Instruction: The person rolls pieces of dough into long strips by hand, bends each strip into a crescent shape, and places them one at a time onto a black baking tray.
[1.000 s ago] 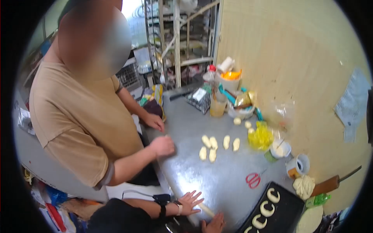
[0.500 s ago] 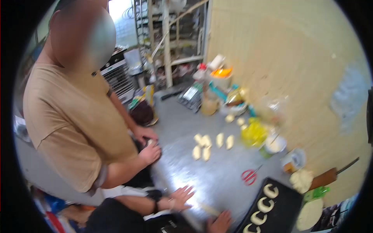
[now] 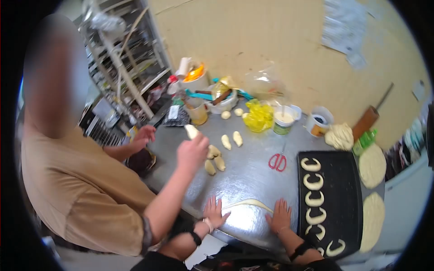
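We judge the shaping partway along: a row of curved dough pieces (image 3: 308,198) lies on the black tray (image 3: 340,192), while short dough lumps (image 3: 226,142) sit uncurled on the metal table (image 3: 253,180). Between our hands, the long dough strip (image 3: 248,202) rests on the table, only gently bowed. Our left hand (image 3: 214,213) and right hand (image 3: 281,217) are apart, palms down, fingers spread, at its ends, gripping nothing.
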Motion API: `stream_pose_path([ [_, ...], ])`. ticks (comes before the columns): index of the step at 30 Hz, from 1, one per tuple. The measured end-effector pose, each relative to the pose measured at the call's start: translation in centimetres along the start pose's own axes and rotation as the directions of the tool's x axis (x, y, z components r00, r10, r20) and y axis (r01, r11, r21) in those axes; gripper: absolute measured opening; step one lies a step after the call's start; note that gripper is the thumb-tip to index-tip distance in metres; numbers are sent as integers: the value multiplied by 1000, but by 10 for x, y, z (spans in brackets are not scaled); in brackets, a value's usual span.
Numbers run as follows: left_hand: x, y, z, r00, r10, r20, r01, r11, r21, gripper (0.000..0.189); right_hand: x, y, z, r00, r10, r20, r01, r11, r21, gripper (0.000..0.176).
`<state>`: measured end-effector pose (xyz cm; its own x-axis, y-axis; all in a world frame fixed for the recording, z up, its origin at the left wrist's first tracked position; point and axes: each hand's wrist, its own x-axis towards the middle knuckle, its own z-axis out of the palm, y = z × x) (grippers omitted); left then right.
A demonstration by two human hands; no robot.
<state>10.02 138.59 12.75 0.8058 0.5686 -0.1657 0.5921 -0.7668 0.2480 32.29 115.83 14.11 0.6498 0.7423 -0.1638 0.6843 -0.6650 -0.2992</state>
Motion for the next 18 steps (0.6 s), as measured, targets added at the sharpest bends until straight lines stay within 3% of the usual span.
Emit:
stream_pose_path([
  [1, -29, 5, -6, 991, -3, 135, -6, 998, 66, 94, -34, 0, 4, 1000, -1, 17, 0, 1000, 19, 89],
  [4, -47, 51, -38, 979, -180, 99, 168, 979, 118, 100, -97, -15, 8, 996, 84, 23, -84, 995, 43, 91],
  [6, -31, 76, -50, 977, 213, -23, -214, 977, -17, 93, -113, -37, 0, 990, 124, -66, -123, 992, 18, 89],
  [7, -15, 87, -49, 910, 410, -65, -414, 906, -88, 87, -114, -43, 3, 991, 89, -103, -69, 980, 186, 87],
  [9, 12, 108, -47, 838, 542, 64, -526, 834, -169, 75, -121, -51, 24, 977, 80, -199, 29, 871, 491, 84],
  [11, 43, 105, -3, 876, 479, 62, -473, 876, -89, 67, -117, -56, 24, 937, 199, 288, -350, 537, 768, 84],
  [12, 47, 104, -4, 875, 483, 39, -463, 857, -225, 67, -109, -54, 20, 850, 177, 496, -523, 174, 835, 87],
  [13, 48, 107, -9, 885, 465, 17, -429, 830, -356, 67, -102, -52, 16, 758, 62, 649, -627, -203, 752, 90],
  [15, 35, 140, -63, 896, 389, 212, -230, 818, -527, 70, -98, -56, 3, 715, 132, 687, -526, -546, 652, 81],
  [17, 18, 174, -93, 857, 466, 221, -274, 774, -570, 72, -85, -50, -24, 612, 110, 783, -518, -693, 502, 67],
  [18, 7, 186, -102, 837, 501, 222, -294, 753, -589, 73, -87, -50, -33, 747, 91, 659, -397, -734, 551, 61],
])
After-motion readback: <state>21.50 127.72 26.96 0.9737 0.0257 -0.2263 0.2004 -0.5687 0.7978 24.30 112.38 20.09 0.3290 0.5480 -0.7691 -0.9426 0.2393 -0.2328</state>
